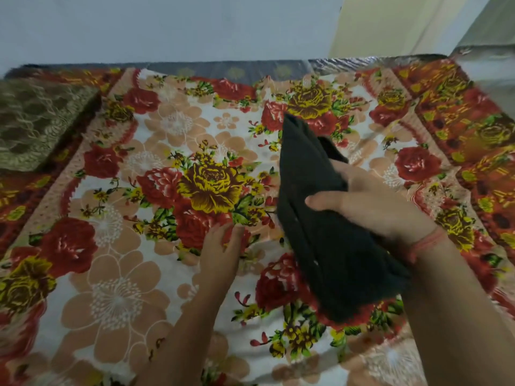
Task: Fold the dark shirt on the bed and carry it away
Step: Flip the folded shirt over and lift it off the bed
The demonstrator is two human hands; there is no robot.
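Your right hand (370, 201) is clamped on the folded dark shirt (323, 240), thumb across its top and fingers (338, 169) wrapped round the far side; the shirt is a long narrow bundle, one end pointing away past your fingertips, the other hanging below your wrist, just above the floral bedsheet (117, 288); your left hand (220, 246) rests flat on the sheet, fingers loosely apart and gripping nothing, just beside the shirt; a brown patterned cushion (39, 123) lies well beyond those fingers.

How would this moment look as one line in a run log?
stage: folded, lifting | right hand: grips dark shirt | left hand: empty, over floral bedsheet | shirt: bundled, raised
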